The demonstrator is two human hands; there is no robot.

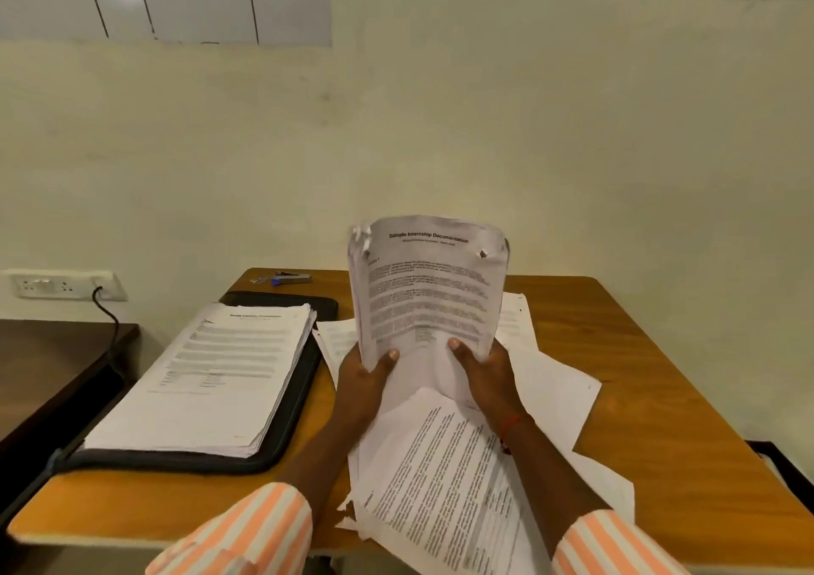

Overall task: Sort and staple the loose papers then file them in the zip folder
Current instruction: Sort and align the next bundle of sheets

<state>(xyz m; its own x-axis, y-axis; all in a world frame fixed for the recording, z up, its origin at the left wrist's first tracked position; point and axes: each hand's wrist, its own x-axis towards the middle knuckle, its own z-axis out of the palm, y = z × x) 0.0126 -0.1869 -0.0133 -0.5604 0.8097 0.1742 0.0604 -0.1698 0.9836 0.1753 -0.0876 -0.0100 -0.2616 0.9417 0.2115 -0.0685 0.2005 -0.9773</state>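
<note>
Both hands grip a curled sheaf of white printed sheets (427, 292) by its bottom edge. The left hand (368, 381) and right hand (482, 376) each press a thumb on the front page, holding it upright above the middle of the orange-brown wooden bench (660, 376), probably to read the heading and square the sheets. An open black zip folder (288, 416) lies along the left edge, carrying a neat stack of white printed pages (207, 376), seemingly finished sets. Loose white sheets (462, 486) sprawl towards the near edge, apparently unsorted. A small grey-and-blue stapler (293, 277) sits at the far edge.
</note>
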